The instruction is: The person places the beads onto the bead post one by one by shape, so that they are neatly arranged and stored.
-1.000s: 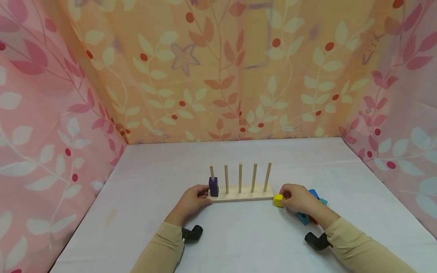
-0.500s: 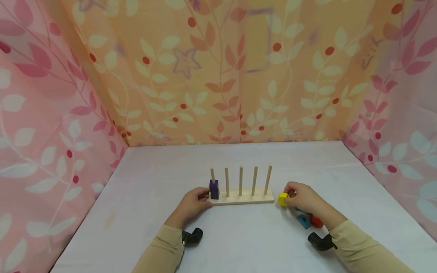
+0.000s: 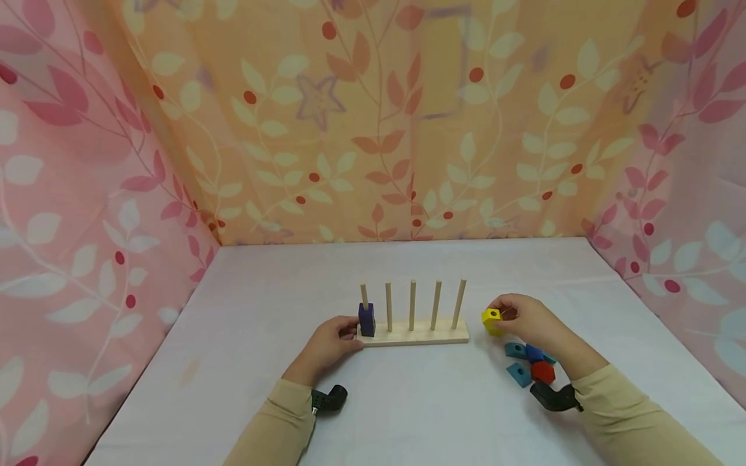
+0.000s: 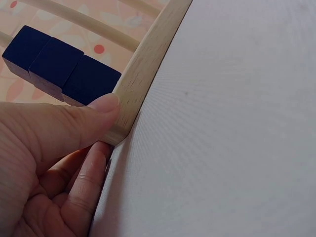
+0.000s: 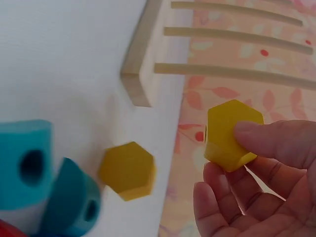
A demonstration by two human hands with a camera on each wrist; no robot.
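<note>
My left hand (image 3: 327, 343) grips the left end of a wooden peg board (image 3: 416, 332), its thumb against the base's edge in the left wrist view. Three dark purple-blue square blocks (image 4: 57, 57) are stacked on the leftmost peg; the other pegs are bare. To the right of the board, my right hand (image 3: 527, 321) pinches a yellow hexagonal block (image 5: 229, 131) between thumb and fingers, above the table. A hole shows in this block's upper face in the head view. Below it, a second yellow hexagonal block (image 5: 128, 170) rests on the table.
Right of the board and near my right forearm lie teal blocks (image 3: 519, 375), a blue block (image 3: 533, 353) and a red block (image 3: 543, 372), some with holes. The white-covered table (image 3: 280, 278) is bounded by patterned curtains (image 3: 373, 129) at the back and sides.
My right hand has moved right and then up from the board's right end, lifting the yellow block. The coloured blocks under the forearm are more exposed. My left hand keeps its place.
</note>
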